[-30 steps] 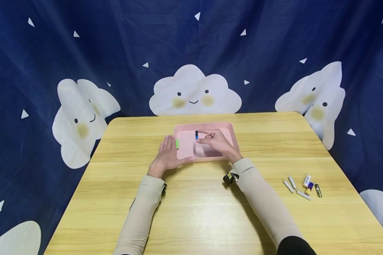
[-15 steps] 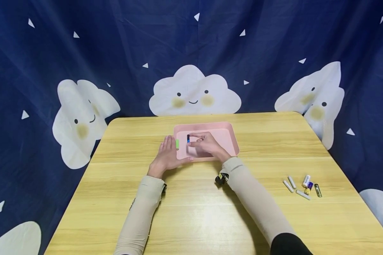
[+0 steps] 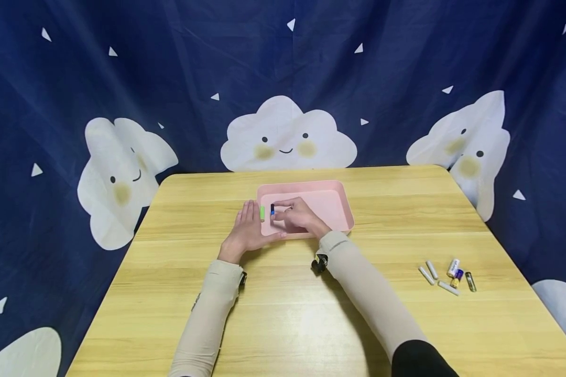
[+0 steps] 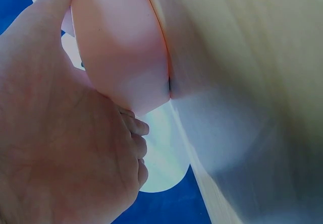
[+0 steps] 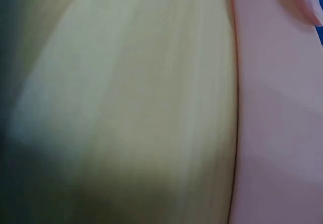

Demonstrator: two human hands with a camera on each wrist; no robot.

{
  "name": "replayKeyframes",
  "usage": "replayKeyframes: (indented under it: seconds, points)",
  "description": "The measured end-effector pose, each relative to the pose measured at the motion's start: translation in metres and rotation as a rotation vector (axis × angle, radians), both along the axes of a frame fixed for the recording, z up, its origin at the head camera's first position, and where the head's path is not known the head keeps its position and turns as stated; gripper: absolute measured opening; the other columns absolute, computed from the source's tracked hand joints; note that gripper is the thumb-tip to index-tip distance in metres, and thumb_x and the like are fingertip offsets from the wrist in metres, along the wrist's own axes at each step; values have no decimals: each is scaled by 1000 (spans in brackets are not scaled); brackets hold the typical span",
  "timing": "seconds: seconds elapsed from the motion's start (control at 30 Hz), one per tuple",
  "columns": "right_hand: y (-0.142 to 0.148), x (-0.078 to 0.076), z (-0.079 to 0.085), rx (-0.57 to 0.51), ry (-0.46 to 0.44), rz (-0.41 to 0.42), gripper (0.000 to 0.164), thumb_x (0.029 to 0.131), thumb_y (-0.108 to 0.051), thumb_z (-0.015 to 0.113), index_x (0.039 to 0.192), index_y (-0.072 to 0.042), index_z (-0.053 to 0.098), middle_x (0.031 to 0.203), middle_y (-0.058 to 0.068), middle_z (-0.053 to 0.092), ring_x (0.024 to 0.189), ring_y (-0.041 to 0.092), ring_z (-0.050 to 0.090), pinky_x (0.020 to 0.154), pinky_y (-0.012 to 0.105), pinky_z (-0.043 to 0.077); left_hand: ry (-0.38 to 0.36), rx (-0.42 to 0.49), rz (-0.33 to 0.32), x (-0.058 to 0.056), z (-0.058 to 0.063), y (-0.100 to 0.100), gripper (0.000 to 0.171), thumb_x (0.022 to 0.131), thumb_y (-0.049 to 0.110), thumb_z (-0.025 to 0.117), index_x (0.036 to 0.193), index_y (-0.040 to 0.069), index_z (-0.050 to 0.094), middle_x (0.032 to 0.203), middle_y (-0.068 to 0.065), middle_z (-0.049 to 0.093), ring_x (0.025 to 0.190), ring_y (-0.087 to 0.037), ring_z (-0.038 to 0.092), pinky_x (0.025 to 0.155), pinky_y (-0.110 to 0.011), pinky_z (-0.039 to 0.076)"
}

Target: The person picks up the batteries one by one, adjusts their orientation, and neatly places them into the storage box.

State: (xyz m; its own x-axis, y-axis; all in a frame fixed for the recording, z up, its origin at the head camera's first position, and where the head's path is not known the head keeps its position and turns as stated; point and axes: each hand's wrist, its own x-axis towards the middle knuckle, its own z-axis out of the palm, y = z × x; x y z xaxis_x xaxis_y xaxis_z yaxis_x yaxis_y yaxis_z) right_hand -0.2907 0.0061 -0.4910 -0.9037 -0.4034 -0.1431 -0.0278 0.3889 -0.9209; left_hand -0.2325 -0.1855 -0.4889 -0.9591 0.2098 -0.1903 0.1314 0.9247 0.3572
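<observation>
My right hand (image 3: 298,214) pinches a black and blue battery (image 3: 272,209) by its two ends, thumb at the near end and a finger at the far end, over the left part of a pink tray (image 3: 330,204). Just left of it a green battery (image 3: 262,213) lies along the tray's left side. My left hand (image 3: 248,230) rests at the tray's near left corner with straight fingers along the left side and the thumb along the front rim. In the left wrist view the palm of the left hand (image 4: 65,133) is against the tray wall (image 4: 121,47).
Several loose batteries lie at the right of the wooden table (image 3: 283,314): white thin ones (image 3: 426,276), a thick white one (image 3: 453,268), a blue and gold one (image 3: 457,278) and a dark one (image 3: 470,281). A dark blue curtain (image 3: 387,63) hangs behind the table.
My right hand has carried the black and blue battery leftward across the tray, closer to the green battery. The left hand has stayed in place.
</observation>
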Motion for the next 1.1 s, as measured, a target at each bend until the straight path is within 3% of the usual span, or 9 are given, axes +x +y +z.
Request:
replayKeyframes:
  seconds: [0.07,0.13,0.2,0.4,0.43,0.67,0.83,1.0,1.1]
  points:
    - [-2,-1,-2,27,25,20,54,84,-18,83,136,-14,69,133,6,73,65,8,56,78,22,50,-1,0,-1,0,0,0,133,84,84,54,163,-5,-6,172,-28,-8,162,-39,-11,133,-53,1]
    - [-5,-3,-3,53,54,38,53,85,-17,82,136,-12,69,141,8,68,73,8,63,95,28,52,3,-2,-5,0,-1,-1,133,85,84,53,163,-6,-6,172,-29,-7,162,-39,-10,133,-53,1]
    - [-7,-4,-5,75,81,41,51,85,-16,82,134,-10,70,140,10,68,76,10,66,102,35,53,6,-3,-6,0,-1,-1,133,85,84,53,163,-6,-6,172,-29,-7,162,-40,-10,133,-53,1]
    - [-12,-6,-9,172,141,70,54,85,-18,83,135,-4,67,140,14,67,58,5,51,107,42,52,23,-8,-16,4,4,1,132,85,84,53,162,-9,-1,172,-30,-4,162,-42,-6,133,-55,4]
    - [-13,-6,-9,186,144,75,55,85,-18,83,136,-3,66,139,15,67,54,5,43,103,43,54,27,-14,-18,5,5,1,131,86,83,54,162,-9,0,172,-30,-3,162,-43,-5,133,-56,4]
    - [-19,-5,-6,257,172,79,57,86,-21,83,137,-3,66,141,15,65,85,14,64,112,40,50,37,-26,-24,6,9,2,128,88,80,54,162,-9,0,171,-31,-2,162,-43,-3,133,-55,6]
    - [-22,-4,-5,259,178,84,56,87,-22,83,137,-5,66,142,15,64,93,16,65,103,34,53,45,-10,-27,6,9,2,128,88,79,55,162,-10,1,171,-31,-4,162,-44,-3,132,-56,7]
    - [-24,-4,-5,264,168,98,57,88,-23,83,139,-6,65,142,15,63,65,10,51,75,22,48,35,-1,-22,8,10,3,126,88,77,57,162,-9,1,171,-30,-4,162,-43,-4,132,-56,8]
    - [-25,-5,-5,276,167,101,58,88,-24,83,140,-6,64,142,15,64,61,10,48,71,21,45,35,-7,-24,8,11,3,125,89,77,56,162,-10,1,171,-31,-3,162,-43,-3,132,-56,8]
